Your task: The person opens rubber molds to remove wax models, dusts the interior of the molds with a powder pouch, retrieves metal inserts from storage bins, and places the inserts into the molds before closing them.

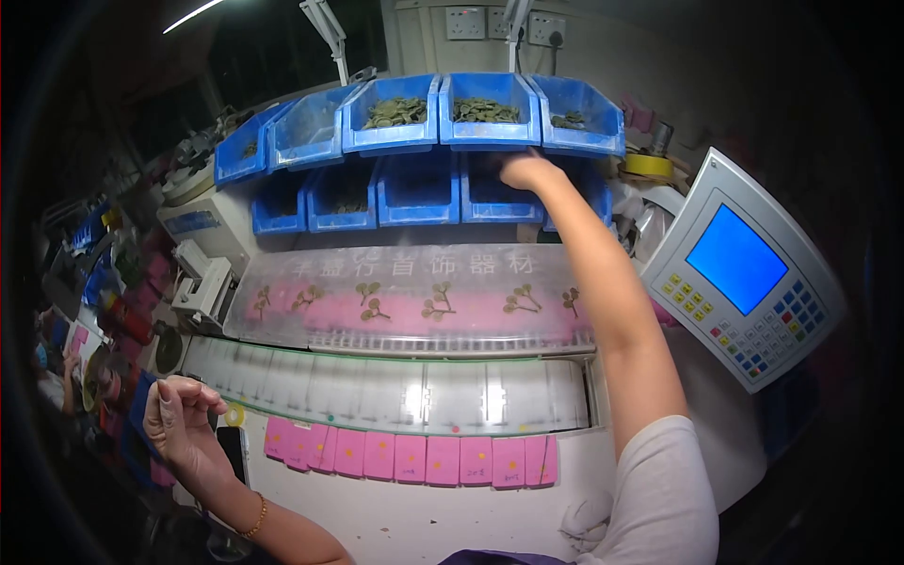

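Two rows of blue bins stand one above the other at the back of the bench. Far left, the left hand is raised in front of them, palm partly up, fingers curled towards the thumb; I cannot tell whether anything is pinched between them. A thin chain bracelet circles that wrist.

Along the upper row, the leftmost bin shows a few dark pieces deep inside. The third and fourth hold broad heaps of small, flat green pieces, and the fifth holds a smaller heap. Below, the second bin from the left has some dull pieces near its front; the insides of the others are mostly in shadow.

In front of the bins, a translucent sheet with pale characters carries green sprigs, each with rounded ends on thin stems. Pink cards lie side by side nearer the person, several bearing a yellow dot.

Right of centre, the right hand reaches to the mouth of the fourth lower bin, directly under the upper row. This bin is blue, with a low front lip and a dark interior. The fingertips are hidden there, so their grip cannot be told. Farther right, a control panel with a lit blue screen stands tilted.
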`<state>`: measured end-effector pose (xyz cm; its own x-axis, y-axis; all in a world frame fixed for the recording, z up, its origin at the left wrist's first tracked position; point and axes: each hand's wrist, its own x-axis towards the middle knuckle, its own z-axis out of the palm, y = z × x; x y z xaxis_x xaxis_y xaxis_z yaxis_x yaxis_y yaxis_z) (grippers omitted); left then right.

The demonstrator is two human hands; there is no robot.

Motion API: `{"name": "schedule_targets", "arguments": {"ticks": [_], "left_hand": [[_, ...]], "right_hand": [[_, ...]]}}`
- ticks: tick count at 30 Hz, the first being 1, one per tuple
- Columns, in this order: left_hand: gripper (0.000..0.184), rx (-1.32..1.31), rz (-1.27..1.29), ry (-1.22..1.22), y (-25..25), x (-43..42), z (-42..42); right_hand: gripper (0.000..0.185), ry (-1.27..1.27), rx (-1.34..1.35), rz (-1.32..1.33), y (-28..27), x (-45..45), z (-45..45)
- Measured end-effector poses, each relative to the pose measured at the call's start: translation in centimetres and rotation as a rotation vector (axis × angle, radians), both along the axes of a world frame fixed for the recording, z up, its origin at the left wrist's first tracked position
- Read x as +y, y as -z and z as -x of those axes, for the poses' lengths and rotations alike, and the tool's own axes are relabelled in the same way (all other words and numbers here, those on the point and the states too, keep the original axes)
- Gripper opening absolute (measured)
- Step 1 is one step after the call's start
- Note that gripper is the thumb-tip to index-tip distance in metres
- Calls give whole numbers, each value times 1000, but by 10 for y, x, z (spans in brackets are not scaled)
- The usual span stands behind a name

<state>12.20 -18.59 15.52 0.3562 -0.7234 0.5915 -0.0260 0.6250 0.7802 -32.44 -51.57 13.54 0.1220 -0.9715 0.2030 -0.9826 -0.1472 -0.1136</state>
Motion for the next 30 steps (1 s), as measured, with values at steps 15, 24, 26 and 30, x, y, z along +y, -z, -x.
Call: {"name": "schedule_targets", "arguments": {"ticks": [15,24,26,30], "left_hand": [[35,12,-4,13,0,0,-1],[34,-1,-7,26,0,0,0],[34,-5,-8,35,-1,1,1],[33,-3,-17,33,0,0,1]], "right_hand": [[38,127,132,-343,-9,18,-28],[41,68,-207,-318,-5,23,-24],[44,56,-177,-383,-5,19,-24],[46,80,-91,-506,-5,10,-22]]}}
